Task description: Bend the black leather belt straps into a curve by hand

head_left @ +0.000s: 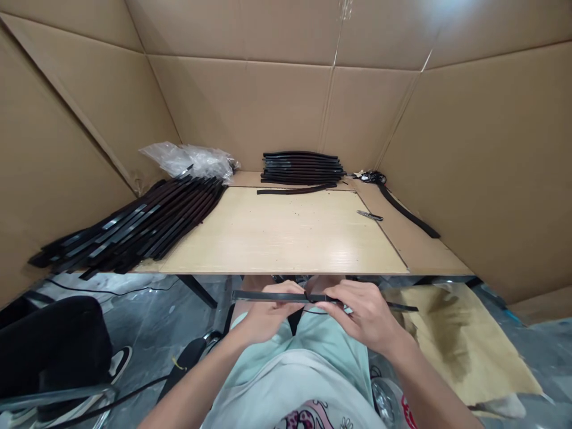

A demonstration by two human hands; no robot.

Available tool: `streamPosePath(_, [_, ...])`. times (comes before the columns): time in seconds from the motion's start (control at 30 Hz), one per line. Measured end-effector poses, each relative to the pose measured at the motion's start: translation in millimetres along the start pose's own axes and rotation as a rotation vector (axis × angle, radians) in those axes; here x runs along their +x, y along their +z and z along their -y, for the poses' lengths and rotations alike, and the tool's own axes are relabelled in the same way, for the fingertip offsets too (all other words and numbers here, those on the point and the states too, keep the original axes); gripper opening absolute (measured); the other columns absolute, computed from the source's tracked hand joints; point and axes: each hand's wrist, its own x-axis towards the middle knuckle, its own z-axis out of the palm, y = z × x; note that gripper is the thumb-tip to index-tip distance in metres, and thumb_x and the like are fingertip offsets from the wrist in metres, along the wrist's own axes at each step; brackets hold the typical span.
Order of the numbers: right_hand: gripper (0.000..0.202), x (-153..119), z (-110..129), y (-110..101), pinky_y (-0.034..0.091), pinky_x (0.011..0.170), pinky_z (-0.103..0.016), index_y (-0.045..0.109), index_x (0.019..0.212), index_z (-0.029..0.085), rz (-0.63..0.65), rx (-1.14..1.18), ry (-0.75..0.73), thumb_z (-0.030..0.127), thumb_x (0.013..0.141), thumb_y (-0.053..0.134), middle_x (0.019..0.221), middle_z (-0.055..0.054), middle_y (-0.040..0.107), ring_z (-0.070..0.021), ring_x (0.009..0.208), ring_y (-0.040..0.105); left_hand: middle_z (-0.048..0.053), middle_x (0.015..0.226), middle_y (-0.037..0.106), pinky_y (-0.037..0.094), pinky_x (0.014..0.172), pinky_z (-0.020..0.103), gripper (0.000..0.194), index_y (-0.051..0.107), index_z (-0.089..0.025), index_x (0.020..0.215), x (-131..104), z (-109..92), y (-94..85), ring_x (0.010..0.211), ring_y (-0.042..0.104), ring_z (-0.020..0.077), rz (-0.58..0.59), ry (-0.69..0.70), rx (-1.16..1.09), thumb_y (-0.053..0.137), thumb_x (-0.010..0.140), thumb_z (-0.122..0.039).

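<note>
A long, thin black strip (pixel 268 295) lies crosswise over my lap, just in front of the table edge. My left hand (pixel 272 313) is closed around its middle from below. Close beside it, my right hand (pixel 360 307) pinches the same strip, whose end sticks out to the right. Between the two hands a thin dark loop or cord (pixel 313 311) shows, too small to make out clearly. Fingertips partly hide the strip where the hands meet.
Many black strips (pixel 147 220) are heaped at the table's left, by clear plastic bags (pixel 192 159). A neat stack of strips (pixel 301 168) and a single strip (pixel 295 190) lie at the back. Small scissors or snips (pixel 370 215) rest on the right. Cardboard walls (pixel 241 107) surround the table.
</note>
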Motion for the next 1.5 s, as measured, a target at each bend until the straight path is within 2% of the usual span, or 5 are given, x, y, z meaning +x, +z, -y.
streamPosePath(0.2, [0.02,2,-1,4,0.026,0.064,-0.005,0.068,0.078,0.021,0.082,0.054,0.113,0.032,0.074,0.052,0.069,0.007,0.064,0.0128,0.065,0.043,0.005,0.08,0.064,0.051,0.06,0.013,0.056,0.042,-0.011,0.112,-6,1,13.6,0.065,0.061,0.0025,0.045,-0.018,-0.283,0.065,0.067,-0.035])
streamPosePath(0.57, [0.026,7,-6,16,0.028,0.063,-0.005,0.068,0.083,0.021,0.08,0.032,0.198,0.037,0.076,0.047,0.076,0.007,0.066,0.013,0.065,0.048,0.004,0.07,0.063,0.041,0.056,0.008,0.046,0.06,-0.003,0.071,8,-4,6.3,0.06,0.051,-0.0021,-0.192,-0.039,-0.158,0.069,0.059,-0.047])
streamPosePath(0.97, [0.068,183,-98,42,0.014,0.059,-0.008,0.065,0.095,0.022,0.148,0.067,0.455,0.068,0.072,0.021,0.081,0.003,0.067,0.0117,0.051,0.035,-0.006,0.043,0.039,0.017,0.046,0.013,0.051,0.06,-0.007,0.075,173,-90,-78.2,0.043,0.027,-0.0055,-0.261,0.241,-0.045,0.07,0.054,-0.052])
streamPosePath(1.23, [0.068,180,-133,120,0.004,0.06,-0.011,0.065,0.092,0.025,0.245,0.006,0.52,0.067,0.074,0.014,0.085,0.004,0.066,0.0095,0.049,0.019,0.0,0.064,0.058,0.035,0.062,0.008,0.038,0.06,-0.005,0.065,213,-45,-98.3,0.06,0.048,-0.0039,-0.407,0.151,0.076,0.062,0.065,-0.043])
streamPosePath(1.5, [0.065,169,-145,134,0.004,0.062,-0.012,0.067,0.084,0.017,0.286,-0.116,0.506,0.065,0.075,0.023,0.069,-0.001,0.062,0.0078,0.053,0.013,0.002,0.074,0.066,0.032,0.061,0.008,0.039,0.067,-0.01,0.078,221,-21,-91.1,0.059,0.044,-0.004,-0.397,0.208,0.279,0.051,0.074,-0.046])
